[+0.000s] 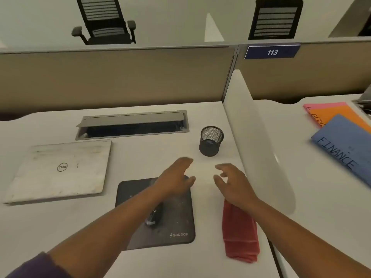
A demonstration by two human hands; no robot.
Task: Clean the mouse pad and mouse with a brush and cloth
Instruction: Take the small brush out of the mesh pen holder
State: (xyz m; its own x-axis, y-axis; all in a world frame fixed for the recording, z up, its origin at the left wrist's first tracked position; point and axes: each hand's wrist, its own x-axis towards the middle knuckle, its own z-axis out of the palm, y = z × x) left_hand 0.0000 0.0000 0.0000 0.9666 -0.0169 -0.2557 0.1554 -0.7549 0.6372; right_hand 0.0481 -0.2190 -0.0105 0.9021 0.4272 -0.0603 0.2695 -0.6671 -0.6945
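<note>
Both of my hands are empty, so as I judge it the cleaning has hardly begun. At the far left of the table [140, 157] lies a closed laptop [58, 171], smudged on its lid and no part of my job. Next comes the pad [176, 221], dark and flecked with pale specks — it looks unwiped. The mouse [154, 217] sits on the pad, toward its near left, and my left forearm crosses over it, so I see only a part of it and cannot tell how dirty it is. My left hand [176, 177] hovers over the pad's far right corner, fingers spread and relaxed, its grip wide and holding nothing. Just right of it my right hand [230, 183] hangs above bare table, fingers loosely curled, its grip likewise holding nothing. Under that wrist the cloth [240, 233] lies folded beside the pad, apart from it and untouched. Beyond my hands stands a mesh cup [210, 140]; something dark lies in its bottom, too dim to name. No brush shows anywhere — it may be in that cup or out of view, I cannot say. So brushing and wiping of both pad and mouse all seem left to do.
</note>
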